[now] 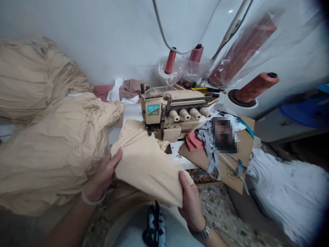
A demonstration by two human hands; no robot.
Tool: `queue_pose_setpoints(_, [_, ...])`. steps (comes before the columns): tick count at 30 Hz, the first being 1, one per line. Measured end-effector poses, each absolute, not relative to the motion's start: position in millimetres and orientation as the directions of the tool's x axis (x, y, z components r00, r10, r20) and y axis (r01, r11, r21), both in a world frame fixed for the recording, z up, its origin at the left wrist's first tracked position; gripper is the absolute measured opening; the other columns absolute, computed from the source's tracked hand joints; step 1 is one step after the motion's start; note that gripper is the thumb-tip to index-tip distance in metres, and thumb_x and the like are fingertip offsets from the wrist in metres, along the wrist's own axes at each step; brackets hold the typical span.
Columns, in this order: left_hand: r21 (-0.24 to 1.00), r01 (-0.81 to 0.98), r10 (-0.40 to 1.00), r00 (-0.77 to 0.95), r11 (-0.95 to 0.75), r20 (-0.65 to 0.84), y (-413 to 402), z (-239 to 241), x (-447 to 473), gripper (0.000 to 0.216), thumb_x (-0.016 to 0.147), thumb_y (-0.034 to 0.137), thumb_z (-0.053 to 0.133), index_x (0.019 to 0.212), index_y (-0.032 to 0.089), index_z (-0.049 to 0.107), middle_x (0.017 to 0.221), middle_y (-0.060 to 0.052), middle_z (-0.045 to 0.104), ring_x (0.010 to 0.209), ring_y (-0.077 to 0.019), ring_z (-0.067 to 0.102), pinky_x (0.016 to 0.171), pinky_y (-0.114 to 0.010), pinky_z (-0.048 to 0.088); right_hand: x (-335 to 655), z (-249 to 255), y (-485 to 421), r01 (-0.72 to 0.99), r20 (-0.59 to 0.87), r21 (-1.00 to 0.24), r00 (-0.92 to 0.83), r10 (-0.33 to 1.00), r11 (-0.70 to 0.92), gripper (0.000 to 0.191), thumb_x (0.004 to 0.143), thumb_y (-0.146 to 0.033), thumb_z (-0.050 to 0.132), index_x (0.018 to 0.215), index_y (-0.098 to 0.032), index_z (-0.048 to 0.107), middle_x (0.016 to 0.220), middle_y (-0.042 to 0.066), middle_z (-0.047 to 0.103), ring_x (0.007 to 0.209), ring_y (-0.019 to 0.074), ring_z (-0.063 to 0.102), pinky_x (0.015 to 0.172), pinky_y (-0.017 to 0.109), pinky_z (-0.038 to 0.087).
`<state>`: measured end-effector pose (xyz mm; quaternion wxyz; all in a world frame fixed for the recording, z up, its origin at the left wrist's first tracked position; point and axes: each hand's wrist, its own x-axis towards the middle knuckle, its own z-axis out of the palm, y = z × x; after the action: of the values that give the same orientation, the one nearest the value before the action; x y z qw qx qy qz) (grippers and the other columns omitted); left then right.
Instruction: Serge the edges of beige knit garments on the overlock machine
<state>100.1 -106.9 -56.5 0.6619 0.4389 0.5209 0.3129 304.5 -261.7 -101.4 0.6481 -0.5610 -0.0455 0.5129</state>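
A beige fabric piece (149, 161) stretches between my two hands, its far edge under the presser foot area of a cream overlock sewing machine (177, 113). My left hand (106, 171) grips the fabric's left edge, thumb on top. At the lower right corner, my right hand (190, 199) pinches the cloth with the thumb above and the fingers mostly hidden below. The needle and the exact stitching point cannot be made out.
Large heaps of beige fabric (51, 147) lie on the left. Behind the machine stand red thread cones (170, 61). Right of it are a cardboard piece (241, 164), a folded coral cloth (194, 141) and grey strips. White fabric (290, 192) is piled at far right.
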Motion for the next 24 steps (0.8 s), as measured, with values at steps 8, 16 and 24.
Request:
queue_pose_setpoints(8, [0.83,0.557,0.989,0.108,0.025,-0.102,-103,-48,94,0.053,0.076,0.067,0.063,0.076,0.015,0.072,0.067,-0.005,0.071,0.06,-0.0213,0.064,0.046,-0.025,0.044,297,-124,-287,-0.278,-0.388,-0.921,0.71,0.588,-0.272,0.067,0.077,-0.074,0.062,0.108,-0.016,0.077,0.119,0.011,0.074,0.117,0.0306,0.063,0.103,0.037,0.046])
queue_pose_setpoints(16, [0.611,0.74,0.947,0.11,-0.28,0.302,-49,-38,106,0.042,0.082,0.056,0.061,0.084,0.016,0.072,0.068,-0.003,0.07,0.063,-0.0197,0.065,0.056,-0.025,0.043,280,-113,-248,-0.257,-0.319,-0.947,0.685,0.655,-0.192,0.063,0.083,-0.071,0.057,0.109,-0.016,0.075,0.117,0.01,0.075,0.113,0.0284,0.066,0.097,0.034,0.051])
queue_pose_setpoints(24, [0.39,0.825,0.864,0.213,-0.409,0.455,-7,-31,119,0.043,0.087,0.045,0.061,0.115,0.012,0.063,0.094,-0.012,0.07,0.094,-0.03,0.068,0.08,-0.036,0.051,291,-109,-193,-0.288,-0.25,-0.956,0.715,0.653,-0.051,0.039,0.089,-0.055,0.061,0.104,-0.022,0.074,0.113,0.006,0.075,0.111,0.0246,0.064,0.092,0.028,0.05])
